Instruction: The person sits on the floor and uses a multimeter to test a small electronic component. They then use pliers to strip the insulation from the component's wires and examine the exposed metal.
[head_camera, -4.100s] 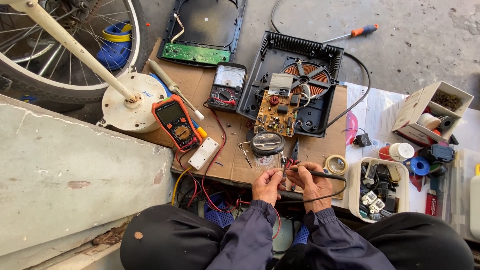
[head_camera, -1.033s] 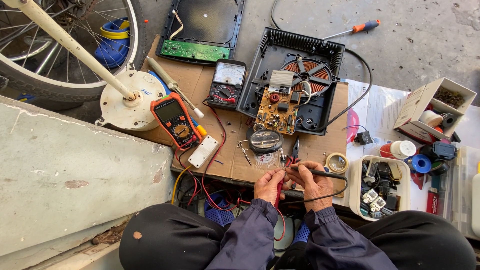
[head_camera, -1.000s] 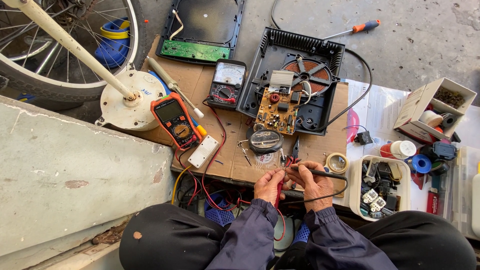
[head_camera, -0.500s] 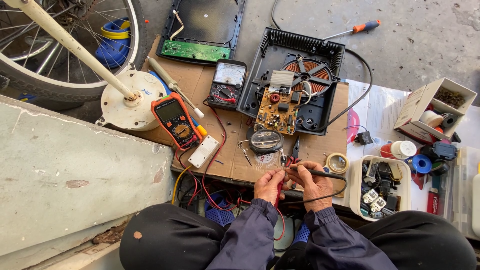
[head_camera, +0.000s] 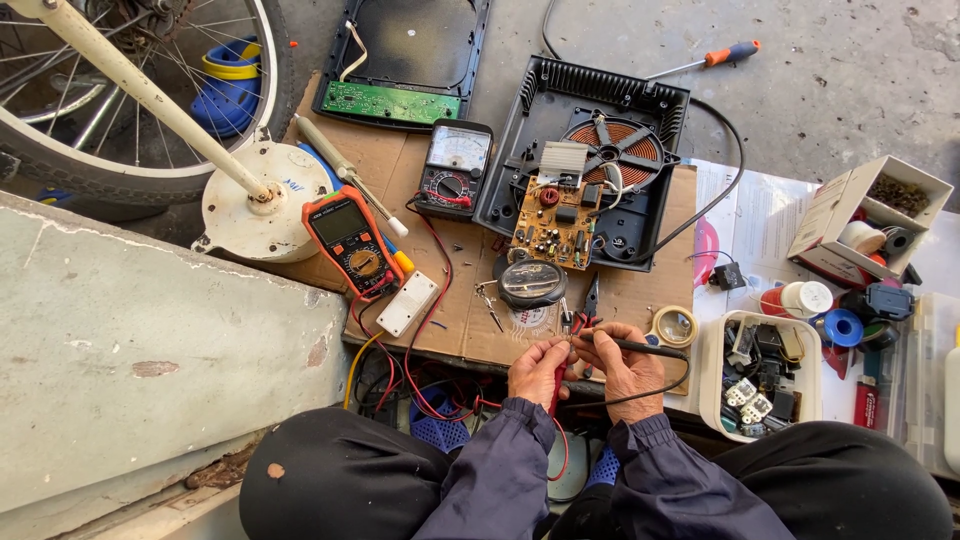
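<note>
Both hands meet at the near edge of the cardboard work surface (head_camera: 470, 330). The left hand (head_camera: 537, 372) pinches a red test probe (head_camera: 556, 385); the right hand (head_camera: 625, 368) grips a black test probe (head_camera: 650, 347), and the tips converge on a small component (head_camera: 570, 322) too small to identify — apparently a measuring step. Next comes steady tip contact and a glance at a meter. The orange digital multimeter (head_camera: 348, 240) lies far left, the analog meter (head_camera: 455, 170) beyond; the bare circuit board (head_camera: 553, 222) and tape roll (head_camera: 674, 325) crowd the workspace — red leads (head_camera: 425, 340) trail across it.
</note>
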